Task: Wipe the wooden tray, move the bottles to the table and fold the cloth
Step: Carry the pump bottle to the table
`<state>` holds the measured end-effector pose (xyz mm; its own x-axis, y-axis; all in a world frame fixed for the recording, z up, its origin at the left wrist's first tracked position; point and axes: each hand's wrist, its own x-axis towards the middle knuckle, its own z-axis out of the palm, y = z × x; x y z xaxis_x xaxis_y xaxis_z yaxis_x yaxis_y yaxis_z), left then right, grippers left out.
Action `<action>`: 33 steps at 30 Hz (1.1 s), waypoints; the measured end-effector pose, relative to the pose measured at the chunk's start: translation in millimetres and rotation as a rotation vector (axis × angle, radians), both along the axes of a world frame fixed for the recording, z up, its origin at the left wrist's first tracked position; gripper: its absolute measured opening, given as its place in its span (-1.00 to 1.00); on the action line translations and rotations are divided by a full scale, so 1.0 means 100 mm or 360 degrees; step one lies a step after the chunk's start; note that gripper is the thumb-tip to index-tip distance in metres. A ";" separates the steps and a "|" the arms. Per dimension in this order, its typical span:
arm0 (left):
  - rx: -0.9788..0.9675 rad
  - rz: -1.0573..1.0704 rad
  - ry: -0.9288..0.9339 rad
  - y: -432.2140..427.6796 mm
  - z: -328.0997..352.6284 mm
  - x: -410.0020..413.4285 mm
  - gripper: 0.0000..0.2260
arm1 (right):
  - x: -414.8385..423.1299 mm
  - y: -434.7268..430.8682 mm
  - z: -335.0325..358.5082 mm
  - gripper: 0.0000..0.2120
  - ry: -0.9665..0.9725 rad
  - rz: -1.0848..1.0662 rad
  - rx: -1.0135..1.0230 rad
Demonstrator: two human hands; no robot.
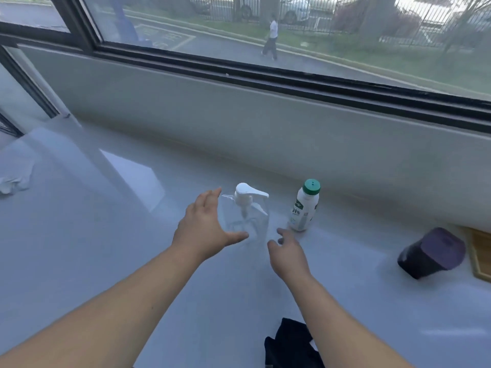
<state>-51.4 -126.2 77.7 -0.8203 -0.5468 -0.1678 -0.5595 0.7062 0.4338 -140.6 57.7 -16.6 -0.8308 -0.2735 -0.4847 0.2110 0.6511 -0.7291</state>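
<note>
A clear pump bottle (pixel 248 216) with a white pump head stands on the white table (pixel 106 248) near the wall. My left hand (pixel 204 227) is spread open just left of it, thumb close to its base. My right hand (pixel 288 252) hovers open at its lower right, fingers slightly curled, holding nothing. A white bottle with a green cap (pixel 304 208) stands upright to the right. A dark purple-lidded bottle (pixel 431 253) stands tilted further right, beside the corner of the wooden tray (pixel 481 257). A black cloth (pixel 291 343) lies crumpled under my right forearm.
A low grey wall and a wide window run along the back of the table. A crumpled white cloth or glove (pixel 16 181) lies at the far left edge.
</note>
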 end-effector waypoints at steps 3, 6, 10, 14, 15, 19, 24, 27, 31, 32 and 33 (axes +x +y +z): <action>0.0083 -0.0031 -0.0042 -0.07 -0.18 -0.24 0.17 | -0.12 -0.17 -0.12 -0.47 -0.0369 -0.0221 -0.0196; 0.0151 -0.0063 -0.0042 -0.13 -0.33 -0.35 0.16 | -0.18 -0.27 -0.18 -0.49 -0.0672 -0.0438 -0.0385; 0.0202 -0.0068 0.0033 -0.17 -0.37 -0.37 0.13 | -0.17 -0.35 -0.18 -0.52 -0.0821 -0.0506 -0.0534; 0.0226 0.0038 0.0098 -0.29 -0.25 -0.19 0.11 | -0.08 -0.50 -0.02 -0.58 -0.0839 -0.0499 -0.0581; 0.0229 0.0075 0.0115 -0.34 -0.20 -0.10 0.11 | -0.03 -0.56 0.04 -0.55 -0.0829 -0.0492 -0.0592; 0.0189 0.0235 0.0190 -0.65 0.10 0.43 0.11 | 0.33 -0.91 0.34 -0.53 -0.0792 -0.0302 -0.0626; 0.0069 0.0460 0.0266 -1.10 0.50 1.50 0.09 | 1.17 -1.56 0.78 -0.73 -0.0775 0.0041 -0.0641; 0.0007 0.0623 0.0329 -1.40 0.74 2.37 0.10 | 1.88 -2.02 1.00 -0.78 -0.0752 0.0256 -0.0621; -0.0050 0.0823 0.0360 -1.67 0.98 3.61 0.11 | 2.91 -2.52 1.21 -0.82 -0.0775 0.0514 -0.0589; -0.0061 0.0892 0.0373 -1.73 1.04 4.00 0.12 | 3.24 -2.65 1.27 -0.86 -0.0797 0.0582 -0.0581; -0.0081 0.0949 0.0377 -1.77 1.09 4.31 0.13 | 3.52 -2.75 1.31 -0.90 -0.0814 0.0646 -0.0576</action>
